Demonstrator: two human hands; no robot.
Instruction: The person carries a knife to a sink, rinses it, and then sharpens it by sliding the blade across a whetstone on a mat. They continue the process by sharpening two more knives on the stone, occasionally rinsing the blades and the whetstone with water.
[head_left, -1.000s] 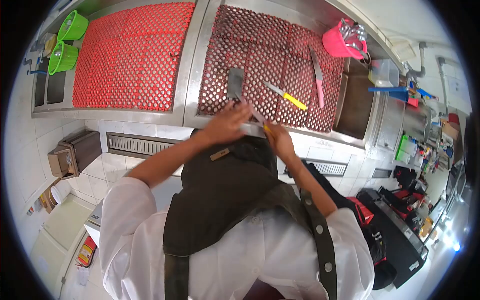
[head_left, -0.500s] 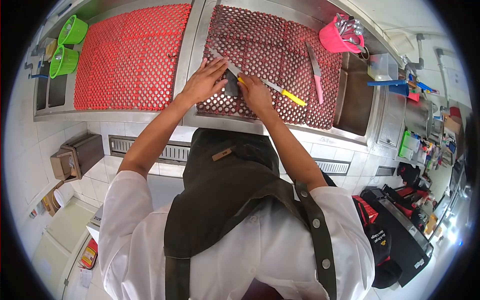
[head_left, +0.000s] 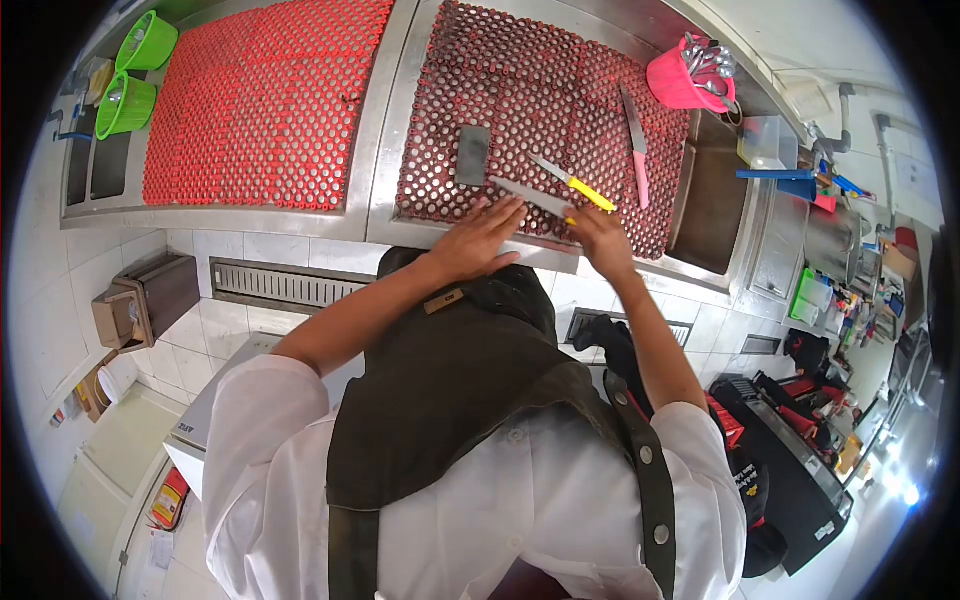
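My right hand (head_left: 603, 242) is wrapped round the yellow handle of a knife (head_left: 540, 197), its blade pointing left over the front of the perforated mat (head_left: 560, 75). My left hand (head_left: 478, 240) lies with fingers stretched out, the fingertips right at the blade's lower edge. Farther in on the mat rests a dark grey sharpening stone (head_left: 473, 155), apart from both hands. Just beyond the held knife is a smaller knife with a yellow handle (head_left: 590, 194). A pink-handled knife (head_left: 640, 165) lies farther right on the mat.
Spoons and other cutlery fill a pink basket (head_left: 675, 82) at the back right. A metal sink basin (head_left: 705, 195) borders the mat's right side. Another red mat (head_left: 260, 110) covers the left counter, with two green baskets (head_left: 122, 110) beyond it. Someone's dark-clothed leg (head_left: 615, 350) shows below.
Both hands have come off the sharpening stone and moved toward the counter's front edge and right, carrying the knife. The stone is now uncovered, and a dark-clothed leg shows at lower right.
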